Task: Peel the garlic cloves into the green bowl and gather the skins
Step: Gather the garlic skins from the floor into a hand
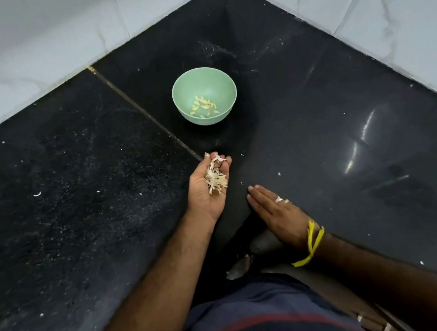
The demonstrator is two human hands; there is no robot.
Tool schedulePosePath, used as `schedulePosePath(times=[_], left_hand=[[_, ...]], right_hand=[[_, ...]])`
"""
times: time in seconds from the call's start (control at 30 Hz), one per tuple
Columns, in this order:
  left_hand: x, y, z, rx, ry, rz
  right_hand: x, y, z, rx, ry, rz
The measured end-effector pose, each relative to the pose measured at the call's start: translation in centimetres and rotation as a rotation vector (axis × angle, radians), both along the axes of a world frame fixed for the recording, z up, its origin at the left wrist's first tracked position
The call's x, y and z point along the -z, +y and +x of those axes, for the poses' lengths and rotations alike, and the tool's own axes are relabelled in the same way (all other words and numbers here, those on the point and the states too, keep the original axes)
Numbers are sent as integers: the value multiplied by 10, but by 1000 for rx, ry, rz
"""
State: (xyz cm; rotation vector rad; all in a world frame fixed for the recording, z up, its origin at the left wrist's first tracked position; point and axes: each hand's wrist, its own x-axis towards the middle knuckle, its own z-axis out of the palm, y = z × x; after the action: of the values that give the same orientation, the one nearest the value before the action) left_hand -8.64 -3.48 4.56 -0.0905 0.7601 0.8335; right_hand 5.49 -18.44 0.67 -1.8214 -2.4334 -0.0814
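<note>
Overall, the single head view looked down on a dark polished counter (318, 130) set into a corner of white marbled wall tiles (30, 51). A green bowl (204, 95) stood upright on the counter, far of both hands and near the corner, with a small number of peeled garlic cloves (205, 106) lying on its bottom. The left hand (209, 186) was held palm up, near of the bowl and well apart from it, its fingers loosely cupped round a heap of pale garlic skins (215, 178); one larger flake sat by the fingertips. The right hand (276, 212) lay palm down just right of and nearer than the left, fingers straight and together, pointing far-left; whether the fingertips touched the counter could not be told. It gripped nothing, though a white scrap of skin (279, 199) clung to its back near the knuckles. A yellow thread (312, 244) was tied round the right wrist. Stray skin flecks (37, 194) were scattered over the counter, on the left part and to the right of the hands. A pale heap at the near counter edge between the forearms was too blurred to identify. The person's dark garment with a red stripe (260, 323) filled the near middle of the view.
</note>
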Motion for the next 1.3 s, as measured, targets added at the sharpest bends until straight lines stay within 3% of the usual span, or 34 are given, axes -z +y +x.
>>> schedulePosePath(times=[0.17,0.4,0.47,0.53,0.57,0.6,0.67,0.8,0.97,1.17,1.3], left_hand=[[3,-7,2,33,-12,6],[10,-18,3,50,-20,4],[10,-23,5,53,-7,-2],[9,-27,8,50,20,-11],[6,-29,9,36,36,-14],[4,-31,11,25,58,-12],[1,-36,15,33,96,24],[-12,-62,9,85,153,61],[-29,-105,-11,113,-8,238],[-19,-151,-64,-98,4,224],[-30,-187,-93,-179,54,166]], right_hand=[[-3,-11,6,-8,-22,160],[-18,7,-1,122,-20,77],[-30,32,-3,456,216,62],[-57,54,-7,843,664,84],[-71,59,-14,910,875,53],[-82,59,-23,858,974,43],[-97,51,-43,602,955,97],[-92,38,-63,306,769,267],[-88,11,-82,120,490,380],[-93,-29,-115,-65,834,353],[-85,-51,-144,-122,940,326]])
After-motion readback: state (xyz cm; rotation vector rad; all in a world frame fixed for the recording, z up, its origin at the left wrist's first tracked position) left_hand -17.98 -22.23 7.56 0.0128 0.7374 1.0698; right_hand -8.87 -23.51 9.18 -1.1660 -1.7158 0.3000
